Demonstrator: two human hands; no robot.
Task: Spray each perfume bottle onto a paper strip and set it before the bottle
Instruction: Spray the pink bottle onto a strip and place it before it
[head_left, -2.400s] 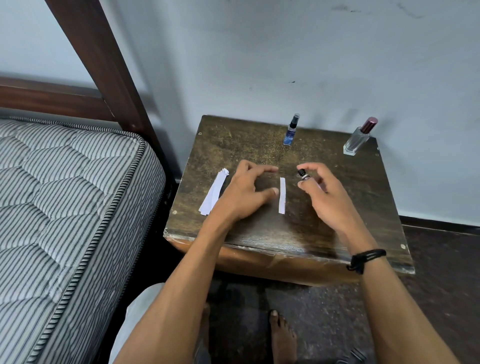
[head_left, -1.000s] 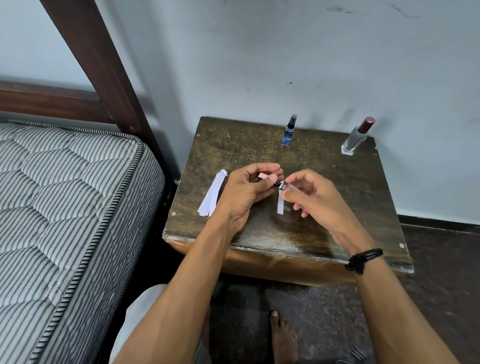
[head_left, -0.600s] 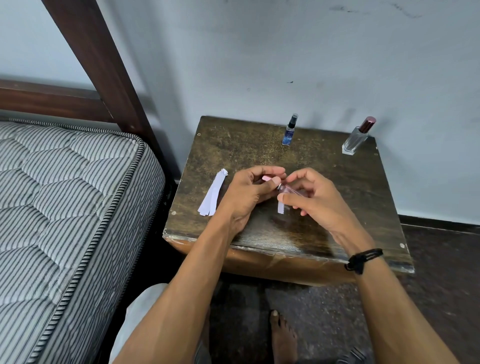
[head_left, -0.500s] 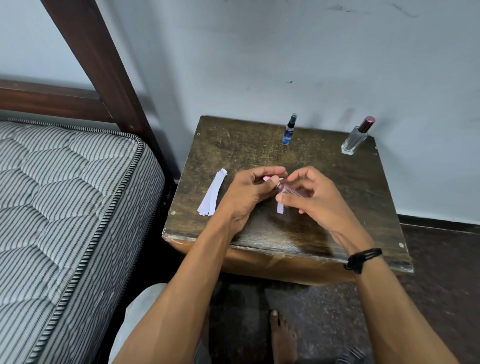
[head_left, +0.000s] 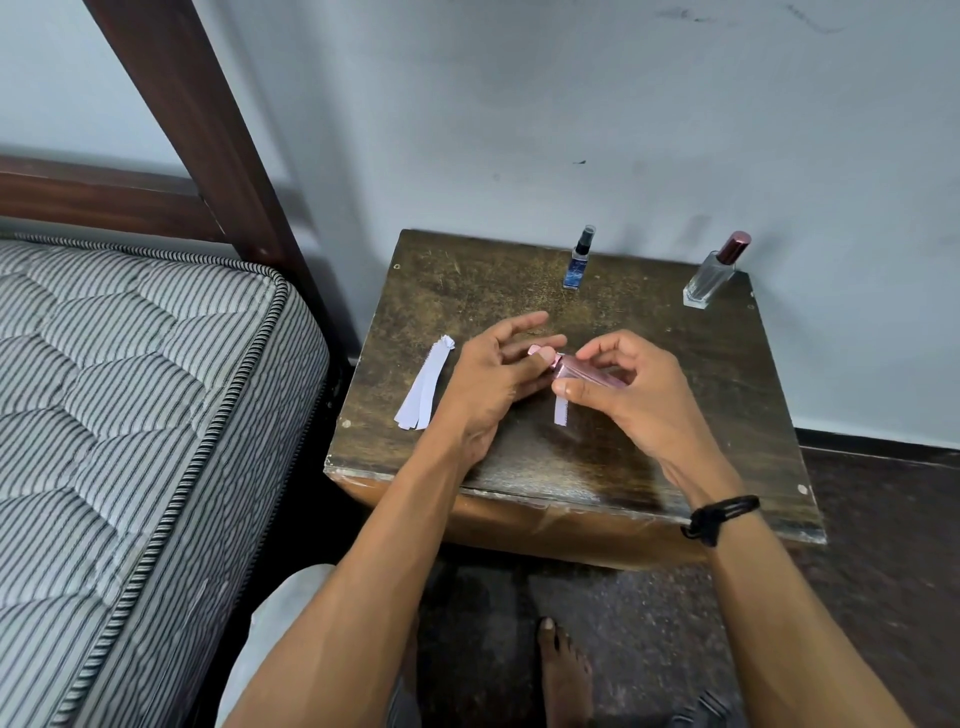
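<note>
No legible writing

No word, number or brand can be read anywhere. The blue bottle (head_left: 577, 266) at the back of the surface (head_left: 727, 374) carries a dark blue label, but any print on it is too small and blurred to make out. The clear bottle (head_left: 707, 280) shows only glass and a dark red cap. The pink bottle (head_left: 589, 374) gripped by the right hand (head_left: 641, 408) and the pink cap (head_left: 535, 352) pinched by the left hand (head_left: 488, 387) show plain colour. The paper strips (head_left: 423, 387) are blank white
</note>
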